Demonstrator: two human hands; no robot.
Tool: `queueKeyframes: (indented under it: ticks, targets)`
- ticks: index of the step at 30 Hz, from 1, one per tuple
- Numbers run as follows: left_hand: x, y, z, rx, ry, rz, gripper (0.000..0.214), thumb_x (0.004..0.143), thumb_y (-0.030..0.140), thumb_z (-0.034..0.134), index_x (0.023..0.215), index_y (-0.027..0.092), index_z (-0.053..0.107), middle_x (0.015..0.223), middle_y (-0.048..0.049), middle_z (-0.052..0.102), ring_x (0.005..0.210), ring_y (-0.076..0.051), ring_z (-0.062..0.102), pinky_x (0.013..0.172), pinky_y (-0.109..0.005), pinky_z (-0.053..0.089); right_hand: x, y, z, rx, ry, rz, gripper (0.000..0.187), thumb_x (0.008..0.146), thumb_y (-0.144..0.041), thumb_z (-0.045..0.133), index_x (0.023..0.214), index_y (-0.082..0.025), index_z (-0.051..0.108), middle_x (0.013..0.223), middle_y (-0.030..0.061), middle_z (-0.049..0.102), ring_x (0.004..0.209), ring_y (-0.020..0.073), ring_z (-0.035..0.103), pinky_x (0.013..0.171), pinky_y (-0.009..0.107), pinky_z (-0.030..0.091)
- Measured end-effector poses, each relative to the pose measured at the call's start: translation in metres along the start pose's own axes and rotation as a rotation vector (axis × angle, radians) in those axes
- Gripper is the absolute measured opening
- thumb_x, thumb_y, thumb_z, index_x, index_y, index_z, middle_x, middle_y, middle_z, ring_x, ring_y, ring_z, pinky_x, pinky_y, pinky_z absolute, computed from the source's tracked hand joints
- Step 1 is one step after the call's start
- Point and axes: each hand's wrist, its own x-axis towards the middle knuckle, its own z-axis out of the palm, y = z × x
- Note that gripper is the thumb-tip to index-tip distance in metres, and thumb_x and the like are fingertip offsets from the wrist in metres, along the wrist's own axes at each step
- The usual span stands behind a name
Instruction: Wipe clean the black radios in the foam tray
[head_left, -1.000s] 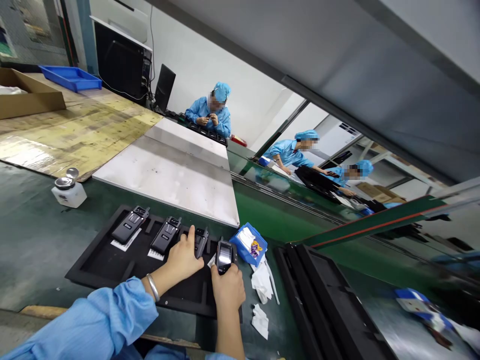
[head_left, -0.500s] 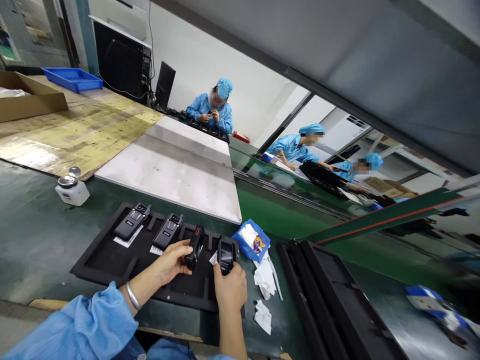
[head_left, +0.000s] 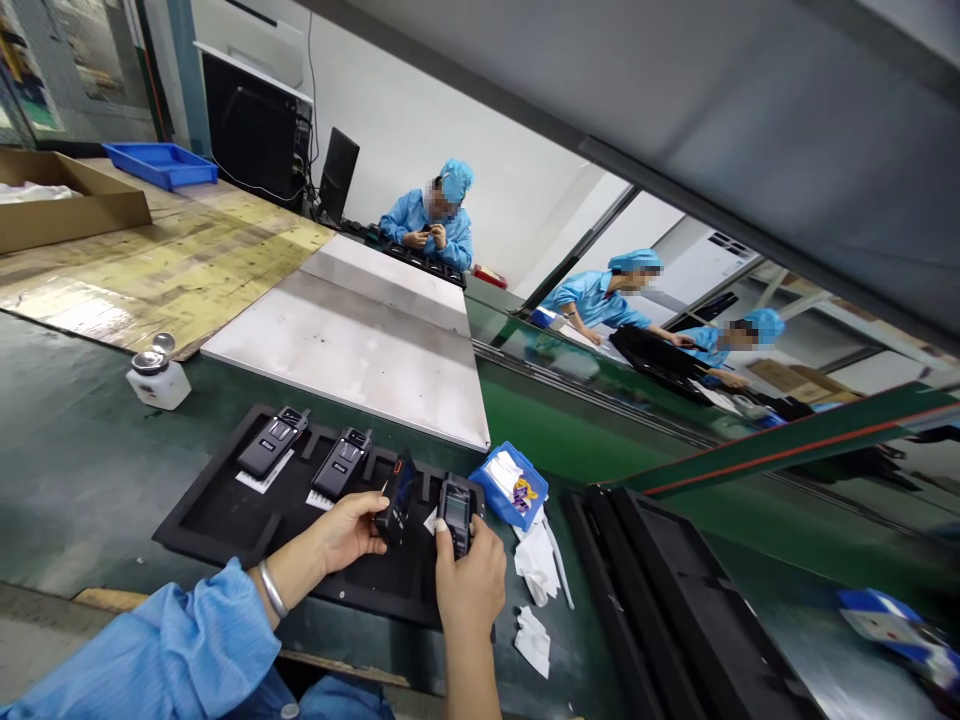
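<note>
My left hand [head_left: 358, 535] is closed on a black walkie-talkie [head_left: 395, 503], tilted on its side above the black foam tray [head_left: 217, 520]. Part of that radio's dark front and an orange button at its top show. At the tray's right end, my right hand [head_left: 471, 575] wraps around a second walkie-talkie [head_left: 454, 508], screen up, thumb on its lower front. Two more radios lie back up in the tray's left part: one walkie-talkie [head_left: 273, 443] at the far left, another walkie-talkie [head_left: 342, 463] beside it. White labels stick out under them.
Right of the tray stand a small blue bin [head_left: 491, 490] with wrappers and crumpled white tissues [head_left: 536, 565]. Black foam trays [head_left: 675, 600] are stacked farther right. A white pump bottle [head_left: 159, 385] stands at left, a white board [head_left: 360, 350] ahead. Several co-workers in blue sit beyond.
The walkie-talkie in my left hand has turned, showing more of its front. My right thumb has moved up onto the other radio's face. The whole view has shifted slightly.
</note>
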Motion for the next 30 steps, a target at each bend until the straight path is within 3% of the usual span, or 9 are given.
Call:
queueKeyframes:
  ticks: [5,8,11,14,18,21,25,28,30]
  targets:
    - [-0.015,-0.004,0.005,0.043,-0.125,-0.004,0.046,0.065,0.027,0.084,0.106,0.013,0.070,0.091,-0.0076,0.067,0.069,-0.013,0.062,0.054,-0.022,0.054,-0.017,-0.022,0.008,0.741,-0.395,0.094,0.086,0.073,-0.065,0.068,0.134,-0.010,0.043,0.118,0.0181,0.061,0.086,0.0227,0.065,0.081,0.039,0.054]
    - [-0.020,-0.008,0.004,0.151,-0.194,-0.001,0.056,0.064,0.027,0.086,0.116,0.018,0.068,0.106,-0.0083,0.066,0.075,-0.011,0.063,0.059,-0.018,0.052,-0.025,-0.031,0.013,0.881,-0.470,0.126,0.089,0.071,-0.057,0.075,0.137,-0.012,0.038,0.125,0.0190,0.059,0.092,0.0225,0.066,0.085,0.037,0.054]
    - [-0.022,-0.013,0.001,0.333,-0.221,0.044,0.060,0.069,0.036,0.082,0.124,0.020,0.064,0.115,-0.0100,0.065,0.080,-0.013,0.063,0.063,-0.020,0.051,-0.028,-0.030,0.014,0.874,-0.481,0.148,0.093,0.069,-0.056,0.076,0.139,-0.010,0.035,0.120,0.0183,0.061,0.092,0.0232,0.066,0.083,0.036,0.054]
    - [-0.024,-0.014,-0.005,0.613,-0.127,0.169,0.063,0.076,0.038,0.074,0.133,0.017,0.056,0.120,-0.0130,0.065,0.090,-0.020,0.064,0.072,-0.028,0.053,-0.025,-0.026,0.017,0.738,-0.424,0.142,0.092,0.071,-0.058,0.071,0.141,-0.010,0.035,0.115,0.0168,0.063,0.088,0.0245,0.066,0.081,0.038,0.053]
    - [-0.037,-0.001,-0.019,1.143,0.192,0.448,0.050,0.084,0.024,0.061,0.133,0.017,0.056,0.120,-0.0112,0.064,0.098,-0.022,0.062,0.091,-0.037,0.051,-0.021,-0.040,0.024,0.184,-0.284,0.023,0.078,0.080,-0.051,0.060,0.143,-0.011,0.038,0.126,0.0190,0.059,0.110,0.0332,0.061,0.093,0.045,0.048]
    - [-0.047,0.015,-0.027,1.607,0.454,0.621,0.046,0.091,0.023,0.052,0.136,0.016,0.053,0.125,-0.0127,0.059,0.110,-0.026,0.057,0.094,-0.040,0.050,-0.019,-0.061,0.033,-0.203,-0.302,-0.064,0.067,0.087,-0.040,0.052,0.143,-0.006,0.038,0.127,0.0230,0.056,0.111,0.0371,0.060,0.090,0.047,0.047]
    - [-0.043,0.028,-0.025,1.981,0.660,0.563,0.068,0.088,0.032,0.063,0.148,0.012,0.038,0.124,-0.0169,0.055,0.109,-0.031,0.053,0.084,-0.042,0.053,-0.020,-0.080,0.040,-0.433,-0.351,-0.090,0.067,0.090,-0.041,0.049,0.144,-0.006,0.033,0.116,0.0219,0.059,0.096,0.0369,0.065,0.077,0.045,0.050]
    - [-0.033,0.028,-0.019,2.076,0.731,0.504,0.086,0.081,0.038,0.072,0.152,0.014,0.030,0.130,-0.0207,0.048,0.109,-0.034,0.051,0.080,-0.042,0.053,-0.021,-0.084,0.040,-0.466,-0.375,-0.087,0.073,0.092,-0.045,0.048,0.148,-0.005,0.024,0.111,0.0207,0.062,0.094,0.0368,0.066,0.074,0.045,0.050]
    - [-0.027,0.027,-0.017,2.079,0.757,0.457,0.086,0.082,0.034,0.071,0.153,0.015,0.028,0.127,-0.0216,0.048,0.107,-0.034,0.051,0.077,-0.041,0.053,-0.020,-0.086,0.040,-0.468,-0.381,-0.081,0.075,0.092,-0.045,0.047,0.149,-0.005,0.020,0.110,0.0206,0.063,0.093,0.0366,0.066,0.074,0.045,0.050]
